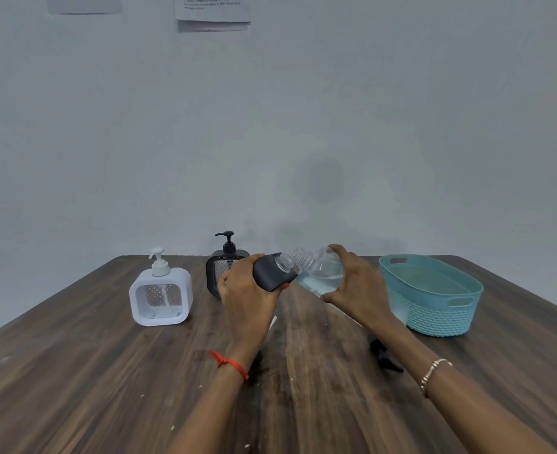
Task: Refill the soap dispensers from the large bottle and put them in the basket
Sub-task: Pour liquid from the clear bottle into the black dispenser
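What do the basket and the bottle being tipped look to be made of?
The basket looks like matte teal moulded plastic, with a woven-pattern wall and cut-out handles. The bottle in the right hand looks like glossy clear plastic: liquid shows through, and its neck is threaded.

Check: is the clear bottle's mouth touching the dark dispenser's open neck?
Cannot tell. In the head view, the clear bottle mouth overlaps the dark dispenser neck, hiding any contact or gap.

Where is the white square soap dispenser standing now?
In the head view, the white square soap dispenser stands upright on the left side of the dark wooden table, left of the black pump dispenser near the wall.
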